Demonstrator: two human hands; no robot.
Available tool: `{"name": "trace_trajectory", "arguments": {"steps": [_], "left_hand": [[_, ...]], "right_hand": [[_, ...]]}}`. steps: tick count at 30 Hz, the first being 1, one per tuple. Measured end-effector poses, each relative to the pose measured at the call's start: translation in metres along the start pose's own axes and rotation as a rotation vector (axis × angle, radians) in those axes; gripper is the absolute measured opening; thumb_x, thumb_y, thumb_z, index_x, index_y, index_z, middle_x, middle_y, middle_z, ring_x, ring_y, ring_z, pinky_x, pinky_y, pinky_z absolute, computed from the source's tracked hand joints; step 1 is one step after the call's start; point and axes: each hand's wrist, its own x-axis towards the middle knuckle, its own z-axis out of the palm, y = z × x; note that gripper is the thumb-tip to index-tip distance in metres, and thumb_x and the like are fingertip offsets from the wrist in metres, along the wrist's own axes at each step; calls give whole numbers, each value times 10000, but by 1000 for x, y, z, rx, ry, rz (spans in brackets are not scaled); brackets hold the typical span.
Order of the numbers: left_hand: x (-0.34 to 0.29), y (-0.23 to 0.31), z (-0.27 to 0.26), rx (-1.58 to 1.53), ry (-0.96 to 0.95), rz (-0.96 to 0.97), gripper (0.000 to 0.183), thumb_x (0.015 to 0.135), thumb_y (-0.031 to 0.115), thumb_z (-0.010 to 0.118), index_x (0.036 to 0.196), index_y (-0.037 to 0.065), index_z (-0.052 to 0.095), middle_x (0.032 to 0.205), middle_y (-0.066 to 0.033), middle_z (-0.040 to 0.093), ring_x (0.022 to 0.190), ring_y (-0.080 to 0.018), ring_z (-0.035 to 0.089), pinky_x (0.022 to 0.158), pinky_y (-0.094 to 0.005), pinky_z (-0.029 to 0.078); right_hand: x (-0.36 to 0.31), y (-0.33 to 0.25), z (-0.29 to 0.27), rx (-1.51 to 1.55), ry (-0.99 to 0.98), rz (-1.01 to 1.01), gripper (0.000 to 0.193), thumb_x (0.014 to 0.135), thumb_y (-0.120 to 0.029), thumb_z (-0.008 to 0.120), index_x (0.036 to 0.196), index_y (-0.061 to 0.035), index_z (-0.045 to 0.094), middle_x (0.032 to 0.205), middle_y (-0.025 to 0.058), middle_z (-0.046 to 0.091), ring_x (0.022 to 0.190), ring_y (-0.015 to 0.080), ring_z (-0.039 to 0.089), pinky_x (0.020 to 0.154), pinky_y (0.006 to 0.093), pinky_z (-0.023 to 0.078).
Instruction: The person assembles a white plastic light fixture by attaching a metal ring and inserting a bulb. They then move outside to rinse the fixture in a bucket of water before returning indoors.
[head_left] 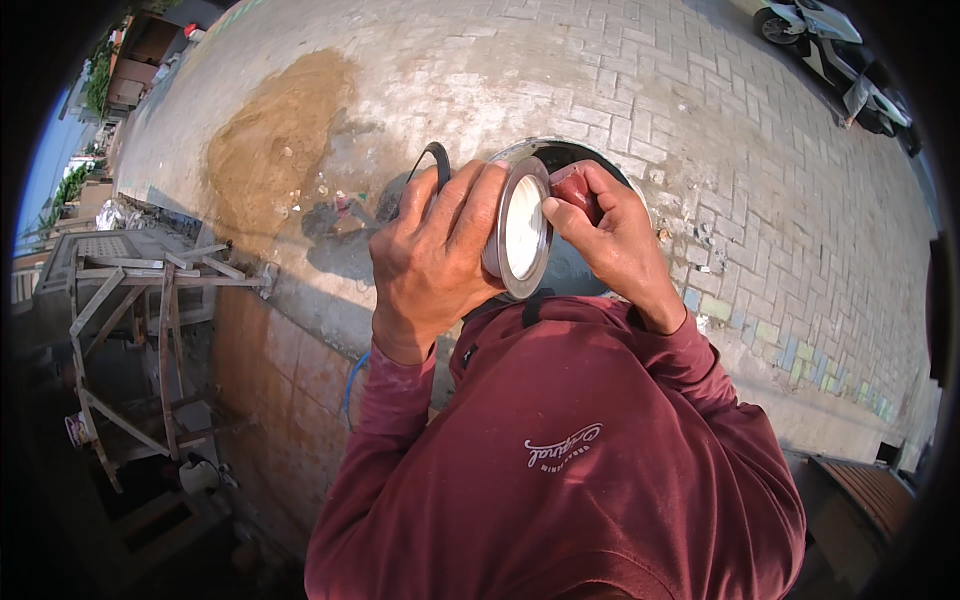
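Note:
My left hand (437,245) is wrapped round a round container (523,228) with a grey metal-looking rim and a pale inside. It is tilted so its mouth faces my right hand. A black curved handle (437,157) shows beyond my left fingers; whether it belongs to this container I cannot tell. Close to the rim, my right hand (618,235) pinches a small dark red piece (573,190), whose kind is unclear. Under both hands stands a dark round bucket (612,168), its rim and part of its grey inside visible, the rest hidden by my hands and sleeves.
Sand (275,140) lies heaped on the grey brick paving (700,130) ahead. At the left stands a wooden trestle frame (165,330). A blue hose (353,385) curves beside my left arm. A motorbike (845,60) is parked at the far right.

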Motion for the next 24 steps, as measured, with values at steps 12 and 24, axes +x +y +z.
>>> {"name": "trace_trajectory", "arguments": {"steps": [12, 24], "left_hand": [[1, 17, 2, 166, -55, -79, 788, 671, 466, 876, 1326, 97, 641, 1191, -43, 693, 1022, -296, 658, 749, -343, 623], [-2, 10, -1, 34, -178, -212, 1006, 503, 387, 963, 1376, 74, 573, 1171, -87, 707, 1004, -298, 683, 764, -389, 613]], "right_hand": [[10, 14, 24, -133, 148, -160, 175, 918, -125, 646, 917, 36, 577, 773, 105, 556, 654, 177, 488, 613, 350, 445], [0, 11, -20, 74, -17, 104, 279, 1074, -290, 603, 1153, -23, 587, 969, 33, 604, 817, 123, 558, 745, 295, 484]]}}
